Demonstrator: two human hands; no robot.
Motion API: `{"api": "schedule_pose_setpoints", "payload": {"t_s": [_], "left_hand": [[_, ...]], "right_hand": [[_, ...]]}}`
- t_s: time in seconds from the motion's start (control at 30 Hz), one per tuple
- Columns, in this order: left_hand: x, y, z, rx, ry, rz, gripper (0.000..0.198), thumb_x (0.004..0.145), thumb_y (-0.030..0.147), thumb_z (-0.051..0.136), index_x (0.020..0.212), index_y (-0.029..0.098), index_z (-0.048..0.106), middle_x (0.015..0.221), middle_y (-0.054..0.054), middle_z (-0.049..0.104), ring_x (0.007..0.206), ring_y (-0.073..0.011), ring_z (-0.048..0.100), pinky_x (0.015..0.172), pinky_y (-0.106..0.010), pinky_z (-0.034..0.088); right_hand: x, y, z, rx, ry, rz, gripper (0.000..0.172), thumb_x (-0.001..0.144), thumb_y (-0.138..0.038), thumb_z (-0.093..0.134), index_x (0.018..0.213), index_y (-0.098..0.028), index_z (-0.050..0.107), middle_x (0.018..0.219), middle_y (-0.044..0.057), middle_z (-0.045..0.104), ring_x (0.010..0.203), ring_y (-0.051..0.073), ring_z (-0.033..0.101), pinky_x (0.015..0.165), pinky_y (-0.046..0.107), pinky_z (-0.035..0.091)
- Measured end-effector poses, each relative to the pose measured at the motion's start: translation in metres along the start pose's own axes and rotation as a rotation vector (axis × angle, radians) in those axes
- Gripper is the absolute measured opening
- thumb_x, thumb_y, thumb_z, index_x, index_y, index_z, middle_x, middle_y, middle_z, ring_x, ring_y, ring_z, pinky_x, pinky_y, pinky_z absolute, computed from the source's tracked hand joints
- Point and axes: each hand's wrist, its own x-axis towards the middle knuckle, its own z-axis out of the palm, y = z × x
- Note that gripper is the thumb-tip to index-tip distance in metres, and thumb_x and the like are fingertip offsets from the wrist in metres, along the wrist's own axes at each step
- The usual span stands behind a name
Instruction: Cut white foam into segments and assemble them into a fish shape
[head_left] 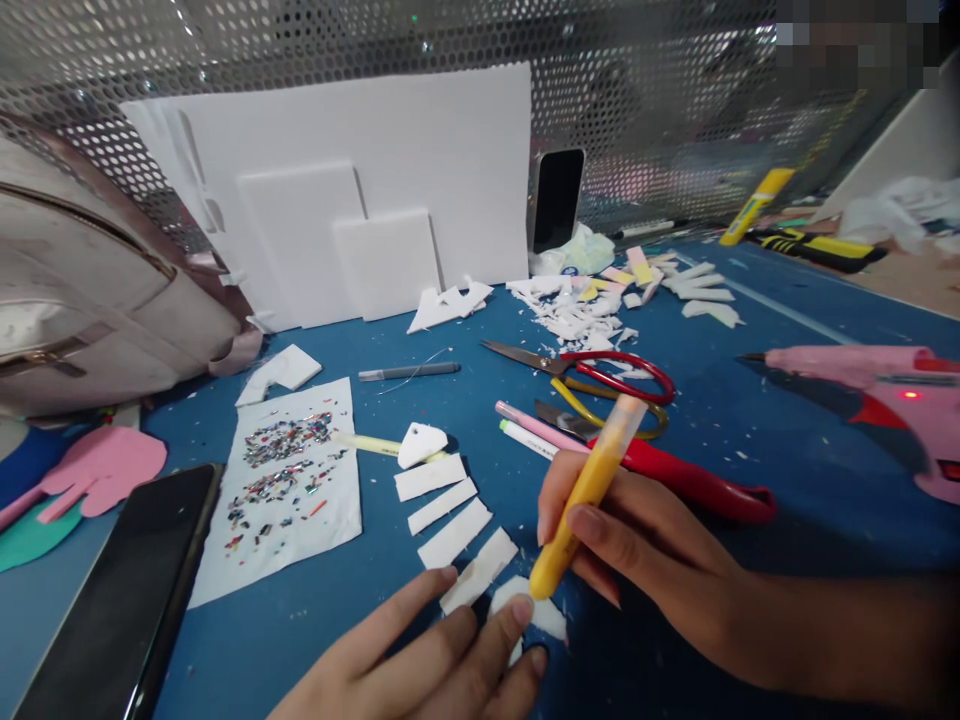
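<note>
In my right hand (637, 530) is a yellow marker (585, 505), tilted, with its pale clear end up and its rounded yellow end low over a white foam piece (551, 618). Whether it touches the foam I cannot tell. My left hand (427, 650) lies flat with fingers apart. One fingertip rests on that foam piece and another meets the lower end of a white strip (480, 570). More white strips (454, 532) curve away in a row, up to a rounded triangular piece (422, 445) with a small dark dot, lying over a pale yellow pen (371, 444).
Beyond my right hand lie red-handled scissors (622, 365), red-handled cutters (690, 480) and a pink pen (540, 425). A pink glue gun (885, 380) is at right. On the left are a sheet with glitter bits (300, 530), a phone (127, 600) and a backpack (97, 280). Foam boards (450, 150) lean behind.
</note>
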Motion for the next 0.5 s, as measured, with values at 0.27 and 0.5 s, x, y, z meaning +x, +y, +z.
{"api": "schedule_pose_setpoints", "payload": {"t_s": [0.27, 0.5], "left_hand": [[0.002, 0.01, 0.03, -0.033, 0.334, -0.183, 0.046, 0.109, 0.026, 0.025, 0.119, 0.033, 0.07, 0.129, 0.011, 0.065, 0.099, -0.0087, 0.062, 0.124, -0.04, 0.025], [0.005, 0.008, 0.022, -0.098, 0.289, -0.183, 0.046, 0.108, 0.025, 0.025, 0.12, 0.03, 0.069, 0.128, 0.01, 0.065, 0.099, -0.0106, 0.061, 0.123, -0.039, 0.024]], "right_hand": [[0.001, -0.001, 0.0, -0.036, -0.006, -0.036, 0.026, 0.105, -0.04, 0.047, 0.095, -0.017, 0.057, 0.073, -0.003, 0.044, 0.06, 0.007, 0.044, 0.052, 0.019, 0.035], [0.0, 0.001, 0.001, -0.037, 0.0, -0.036, 0.027, 0.105, -0.041, 0.047, 0.096, -0.017, 0.057, 0.071, -0.003, 0.044, 0.058, 0.007, 0.043, 0.051, 0.019, 0.035]]}}
